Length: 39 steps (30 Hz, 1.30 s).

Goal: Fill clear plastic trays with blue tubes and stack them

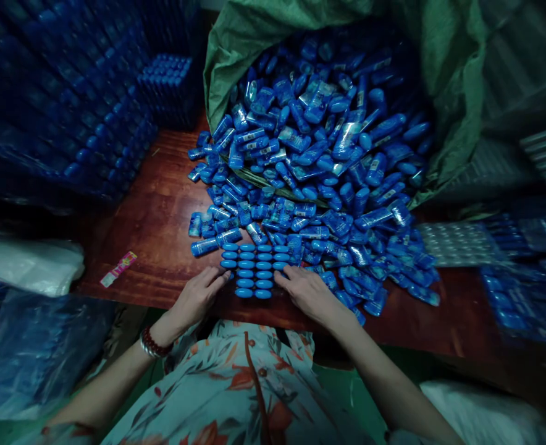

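On the table edge in front of me stand small blue bottles (254, 274) packed into neat columns, their rounded ends facing up. My left hand (201, 292) is at the left side of this block, its thumb and fingers closed on a blue bottle at the outer column. At the right side my right hand (309, 294) has its fingertips closed on another blue bottle, partly hidden by the fingers. Right behind the block lies a loose heap of the same shrink-wrapped blue bottles (319, 232), spilling out of a big green sack (222, 74).
Tall stacks of wrapped blue bottles (92, 142) rise at the left. A pink label strip (119, 269) lies on the brown wooden table (157, 204). To the right are a pale blister-like tray (456, 244) and more wrapped bottle packs (523, 303). White plastic (27, 266) sits at far left.
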Available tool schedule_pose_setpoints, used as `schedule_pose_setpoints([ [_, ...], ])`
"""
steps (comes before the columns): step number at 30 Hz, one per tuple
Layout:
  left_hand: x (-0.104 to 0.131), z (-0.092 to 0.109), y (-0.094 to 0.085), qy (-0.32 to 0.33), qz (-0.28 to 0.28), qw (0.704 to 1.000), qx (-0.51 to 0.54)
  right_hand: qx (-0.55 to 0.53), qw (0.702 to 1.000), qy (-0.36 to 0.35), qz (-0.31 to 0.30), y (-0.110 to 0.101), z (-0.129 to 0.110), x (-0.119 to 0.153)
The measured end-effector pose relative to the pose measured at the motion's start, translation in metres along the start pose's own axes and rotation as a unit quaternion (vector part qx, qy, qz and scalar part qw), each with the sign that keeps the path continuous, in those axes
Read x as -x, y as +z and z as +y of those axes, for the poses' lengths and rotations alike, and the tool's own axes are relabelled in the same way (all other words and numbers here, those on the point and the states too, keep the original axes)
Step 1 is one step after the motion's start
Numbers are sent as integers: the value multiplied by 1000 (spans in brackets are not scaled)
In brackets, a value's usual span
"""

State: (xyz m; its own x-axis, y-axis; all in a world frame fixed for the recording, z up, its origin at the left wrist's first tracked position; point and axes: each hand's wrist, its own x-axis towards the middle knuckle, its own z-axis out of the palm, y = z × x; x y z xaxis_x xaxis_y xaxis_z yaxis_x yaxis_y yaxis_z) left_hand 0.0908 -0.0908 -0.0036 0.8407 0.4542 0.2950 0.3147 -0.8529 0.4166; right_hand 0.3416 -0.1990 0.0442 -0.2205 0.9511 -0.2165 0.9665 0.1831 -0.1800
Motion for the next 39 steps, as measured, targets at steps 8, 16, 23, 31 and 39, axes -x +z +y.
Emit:
schedule_pose_setpoints([
  [8,6,2,19,-45,34,993,-105,-22,976,87,197,38,2,13],
  [16,6,3,21,-140,153,978,31,-137,886,389,212,33,15,-17],
  [23,-7,-59,3,-310,107,942,-69,-286,848,323,307,41,38,-25],
  [31,0,-54,5,-317,142,929,129,-564,705,271,333,62,-1,27],
  [39,46,8,-20,-281,155,944,79,-391,816,208,371,78,-26,28],
])
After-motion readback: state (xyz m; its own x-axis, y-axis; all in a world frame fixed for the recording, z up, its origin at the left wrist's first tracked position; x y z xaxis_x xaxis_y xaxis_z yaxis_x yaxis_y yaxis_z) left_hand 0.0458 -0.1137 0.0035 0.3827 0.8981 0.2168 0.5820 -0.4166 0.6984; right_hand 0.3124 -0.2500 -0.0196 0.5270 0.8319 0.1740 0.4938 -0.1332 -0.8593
